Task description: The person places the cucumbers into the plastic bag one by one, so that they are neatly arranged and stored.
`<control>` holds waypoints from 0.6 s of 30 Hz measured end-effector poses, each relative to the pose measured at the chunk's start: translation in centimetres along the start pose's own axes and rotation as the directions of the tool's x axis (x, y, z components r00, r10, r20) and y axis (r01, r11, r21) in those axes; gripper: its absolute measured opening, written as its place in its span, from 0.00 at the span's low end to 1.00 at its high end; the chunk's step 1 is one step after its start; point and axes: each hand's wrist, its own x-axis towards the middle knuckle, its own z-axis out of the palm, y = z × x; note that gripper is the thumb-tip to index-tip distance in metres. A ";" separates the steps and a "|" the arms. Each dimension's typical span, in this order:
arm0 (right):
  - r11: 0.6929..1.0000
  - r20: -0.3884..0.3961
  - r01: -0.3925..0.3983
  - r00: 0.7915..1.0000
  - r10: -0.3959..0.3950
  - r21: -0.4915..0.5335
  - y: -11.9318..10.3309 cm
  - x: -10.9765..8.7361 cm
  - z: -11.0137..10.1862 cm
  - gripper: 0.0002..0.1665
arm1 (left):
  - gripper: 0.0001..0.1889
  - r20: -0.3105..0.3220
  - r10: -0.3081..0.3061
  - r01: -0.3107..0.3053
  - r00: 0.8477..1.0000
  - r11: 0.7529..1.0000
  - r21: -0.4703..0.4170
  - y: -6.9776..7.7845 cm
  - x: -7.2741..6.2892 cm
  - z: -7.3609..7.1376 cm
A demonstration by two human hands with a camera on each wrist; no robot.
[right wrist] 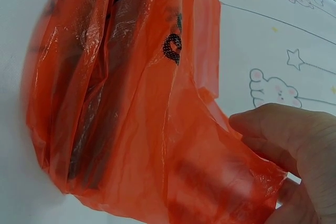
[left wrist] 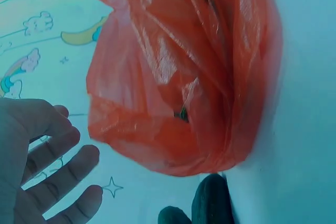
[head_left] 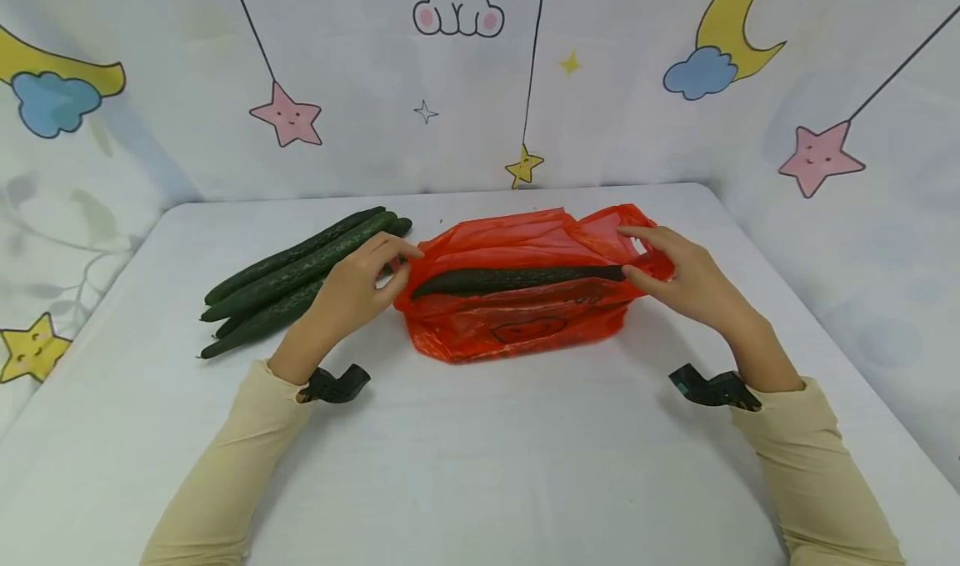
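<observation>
A red plastic bag [head_left: 517, 324] lies on the table with its mouth spread upward. Inside it a long dark green cucumber [head_left: 517, 280] shows through the opening. My right hand [head_left: 678, 270] holds the handle end of the bag, some of its fingers behind the red film in the right wrist view. At the bag's other end is my left hand [head_left: 367, 283], its fingers loosely bent and apart from the film in the left wrist view. Beyond that hand several cucumbers [head_left: 300, 266] lie in a pile, partly hidden by it.
The white table [head_left: 480, 458] meets a patterned backdrop [head_left: 360, 66] with stars, moons and clouds behind and at the sides. Black straps [head_left: 337, 383] sit on both wrists, over or near the beige sleeves [head_left: 225, 474].
</observation>
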 end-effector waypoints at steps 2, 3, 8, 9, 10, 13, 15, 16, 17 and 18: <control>1.000 -0.003 -0.005 1.000 0.005 0.003 0.1 0.0 0.1 0.33 | 0.07 -0.002 -0.016 0.016 1.000 1.000 0.006 -0.3 -0.1 -0.3; 1.000 -0.004 -0.006 1.000 0.006 0.003 0.1 0.0 0.1 0.33 | 0.07 -0.001 -0.025 0.025 1.000 1.000 0.012 -0.4 -0.1 -0.4; 1.000 0.005 -0.026 1.000 0.026 -0.003 0.2 0.0 0.0 0.33 | 0.05 0.022 -0.076 0.074 0.997 0.996 0.043 -1.1 -0.2 -0.6; 0.999 0.007 -0.031 0.999 0.031 -0.006 0.2 -0.1 0.0 0.33 | 0.05 0.031 -0.091 0.089 0.995 0.995 0.050 -1.2 -0.3 -0.6; 0.999 0.010 -0.035 0.999 0.035 -0.007 0.1 -0.1 0.0 0.33 | 0.05 0.038 -0.108 0.106 0.993 0.993 0.058 -1.4 -0.3 -0.6; 0.999 0.013 -0.041 0.999 0.041 -0.004 0.0 0.0 -0.1 0.33 | 0.07 0.061 -0.153 0.148 0.986 0.986 0.080 -1.9 -0.5 -0.8; 0.999 0.015 -0.038 0.999 0.038 0.001 0.0 0.0 0.0 0.33 | 0.07 0.069 -0.185 0.177 0.980 0.979 0.103 -2.4 -0.7 -1.0; 0.999 0.014 -0.036 0.999 0.035 0.003 0.0 0.0 0.0 0.33 | 0.07 0.067 -0.194 0.186 0.979 0.976 0.112 -2.7 -0.8 -1.1; 0.999 0.015 -0.033 0.999 0.033 0.004 0.1 0.0 0.1 0.33 | 0.07 0.067 -0.204 0.195 0.977 0.974 0.118 -3.0 -0.9 -1.2; 0.999 0.015 -0.032 0.999 0.032 0.005 0.1 0.0 0.1 0.34 | 0.07 0.062 -0.214 0.205 0.975 0.971 0.123 -3.3 -1.0 -1.3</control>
